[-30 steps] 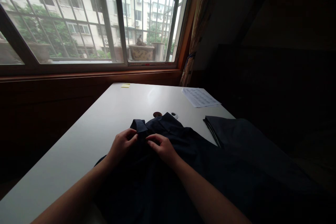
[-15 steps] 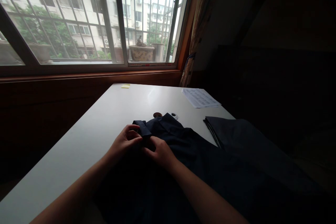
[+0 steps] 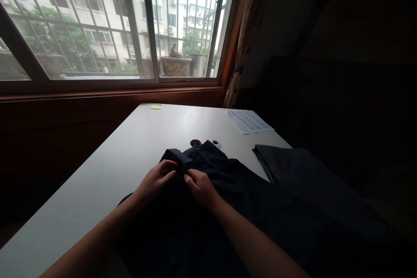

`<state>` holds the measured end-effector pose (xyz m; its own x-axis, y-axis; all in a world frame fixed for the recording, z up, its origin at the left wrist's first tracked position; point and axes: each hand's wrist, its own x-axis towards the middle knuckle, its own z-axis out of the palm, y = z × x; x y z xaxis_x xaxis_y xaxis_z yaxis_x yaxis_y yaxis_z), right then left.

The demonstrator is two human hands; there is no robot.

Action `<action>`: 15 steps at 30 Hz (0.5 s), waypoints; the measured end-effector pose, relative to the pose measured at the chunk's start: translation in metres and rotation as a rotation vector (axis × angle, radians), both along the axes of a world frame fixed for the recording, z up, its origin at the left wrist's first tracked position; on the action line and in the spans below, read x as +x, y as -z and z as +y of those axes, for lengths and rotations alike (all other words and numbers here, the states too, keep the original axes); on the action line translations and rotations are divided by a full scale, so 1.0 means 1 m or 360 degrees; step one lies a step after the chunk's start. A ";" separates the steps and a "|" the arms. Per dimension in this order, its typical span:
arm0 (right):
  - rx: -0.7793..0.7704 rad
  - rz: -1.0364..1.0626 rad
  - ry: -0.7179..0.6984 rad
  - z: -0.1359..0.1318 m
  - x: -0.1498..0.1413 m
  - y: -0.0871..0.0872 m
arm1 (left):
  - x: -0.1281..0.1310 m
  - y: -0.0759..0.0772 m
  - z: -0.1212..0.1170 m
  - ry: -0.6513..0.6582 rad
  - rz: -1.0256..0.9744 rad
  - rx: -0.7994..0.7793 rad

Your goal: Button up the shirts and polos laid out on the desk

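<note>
A dark navy garment lies rumpled over the near part of the white table, with a collar-like fold at its far end. My left hand is closed on the cloth near that end, thumb and fingers pinching a folded strip. Just to the right, my right hand grips the same strip, its thumb and forefinger pressed together. Between the two hands the cloth stands up in a narrow fold. Shadow hides most of the garment's lower part and the detail under my fingers.
To the right lies another folded dark cloth. Printed sheets rest at the white table's far right, a yellow sticky note at its far left. Beyond the garment are a brown disc and a white ring. A barred window faces me.
My left hand has moved slightly down and right, and my right hand slightly right. The folded strip between them has turned, its flap now lying back toward the far side.
</note>
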<state>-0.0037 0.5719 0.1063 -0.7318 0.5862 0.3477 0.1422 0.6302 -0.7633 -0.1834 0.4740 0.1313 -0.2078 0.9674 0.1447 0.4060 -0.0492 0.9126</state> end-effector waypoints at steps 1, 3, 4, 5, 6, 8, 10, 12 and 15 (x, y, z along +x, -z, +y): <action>-0.0027 0.0018 0.0018 0.001 0.000 0.000 | -0.001 0.001 0.000 0.0004 0.0061 -0.0030; -0.0090 0.0058 0.0050 0.002 0.000 0.001 | -0.002 0.001 0.000 0.0036 0.0124 -0.0077; -0.0125 0.0077 0.0069 0.003 0.001 0.001 | -0.003 0.000 0.000 0.0063 0.0127 -0.0098; -0.0162 0.0094 0.0087 0.003 0.001 0.002 | -0.004 -0.001 0.000 0.0094 0.0114 -0.0117; -0.0198 0.0109 0.0106 0.004 0.001 0.002 | -0.004 -0.002 0.000 0.0126 0.0088 -0.0137; -0.0267 0.0138 0.0133 0.005 0.002 0.003 | -0.006 -0.006 -0.001 0.0170 0.0034 -0.0164; -0.0328 0.0169 0.0155 0.006 0.002 0.003 | -0.008 -0.010 -0.001 0.0172 0.0015 -0.0186; -0.0393 0.0196 0.0182 0.006 0.002 0.003 | -0.010 -0.014 -0.003 0.0142 0.0013 -0.0222; -0.0478 0.0238 0.0234 0.007 0.003 0.003 | -0.015 -0.021 -0.005 0.0049 -0.0035 -0.0250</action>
